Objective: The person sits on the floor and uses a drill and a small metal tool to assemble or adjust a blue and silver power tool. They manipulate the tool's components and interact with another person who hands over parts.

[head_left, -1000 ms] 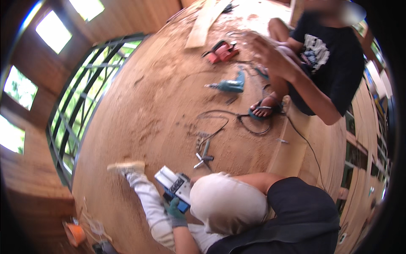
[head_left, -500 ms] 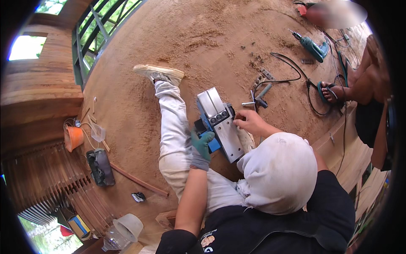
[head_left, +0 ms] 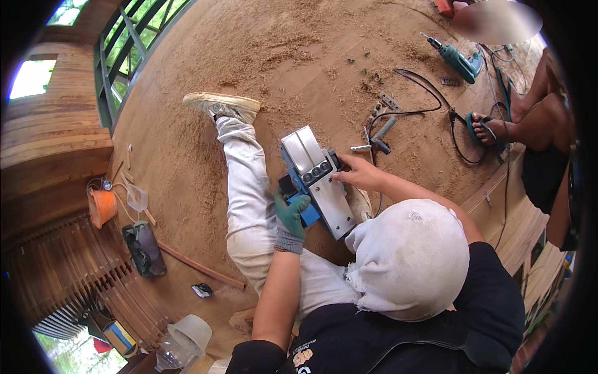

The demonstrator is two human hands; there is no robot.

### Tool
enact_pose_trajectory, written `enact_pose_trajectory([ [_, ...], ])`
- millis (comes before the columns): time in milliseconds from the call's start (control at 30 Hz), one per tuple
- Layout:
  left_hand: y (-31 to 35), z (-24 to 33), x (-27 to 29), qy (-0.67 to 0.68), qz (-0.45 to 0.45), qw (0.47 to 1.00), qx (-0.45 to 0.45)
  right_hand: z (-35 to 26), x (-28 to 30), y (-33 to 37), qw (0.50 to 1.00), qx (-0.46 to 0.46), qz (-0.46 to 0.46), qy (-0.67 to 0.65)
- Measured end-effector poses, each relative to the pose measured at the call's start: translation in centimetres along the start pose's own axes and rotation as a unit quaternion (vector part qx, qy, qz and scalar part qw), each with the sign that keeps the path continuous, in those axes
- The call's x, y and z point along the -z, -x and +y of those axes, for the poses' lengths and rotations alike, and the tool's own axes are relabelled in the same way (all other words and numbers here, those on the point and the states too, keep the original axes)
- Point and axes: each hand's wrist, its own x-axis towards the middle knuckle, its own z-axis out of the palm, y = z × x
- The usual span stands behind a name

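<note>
An electric planer (head_left: 330, 202) lies sole-up between my legs, its silver plates facing me and its blue housing at the left side. My left hand (head_left: 291, 215), in a green and grey glove, is closed around the blue housing. Bare, my right hand (head_left: 360, 173) has its fingers on the planer's right edge, by a dark round part near the middle of the sole. My left leg (head_left: 243, 174), in white trousers, stretches out left of the planer. My bent right knee (head_left: 408, 258) rises close in front and hides part of my right arm.
Wood shavings (head_left: 299, 56) cover the floor. A T-handled wrench (head_left: 361, 148), a green-handled tool (head_left: 385, 129), a power strip (head_left: 377, 111) and a corded drill (head_left: 460, 62) lie beyond. Another person's sandalled foot (head_left: 489, 131) is at right. An orange bucket (head_left: 102, 207) stands left.
The right hand has come closer onto the planer's edge, its fingers now against it. The planer and left hand sit slightly farther left in the picture; the whole view has shifted a little too.
</note>
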Motion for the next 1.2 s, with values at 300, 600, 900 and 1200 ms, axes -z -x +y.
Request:
enact_pose_trajectory([
  [300, 0.5, 0.3, -0.4, -0.050, 0.014, 0.999, -0.011, -0.3, -0.2, 0.8, 0.997, -0.037, 0.038, 0.057],
  [600, 0.2, 0.9, -1.0, -0.444, 0.042, 0.872, -0.202, -0.9, -0.9, 3.1, 0.969, 0.026, 0.179, 0.168],
  [900, -0.3, 0.5, -1.6, -0.379, 0.030, 0.892, -0.246, -2.7, -2.9, -0.8, 0.940, 0.124, 0.193, 0.252],
  [1200, -0.6, 1.2, -3.6, -0.460, 0.098, 0.852, -0.231, -3.3, -3.5, -0.7, 0.932, 0.115, 0.218, 0.265],
])
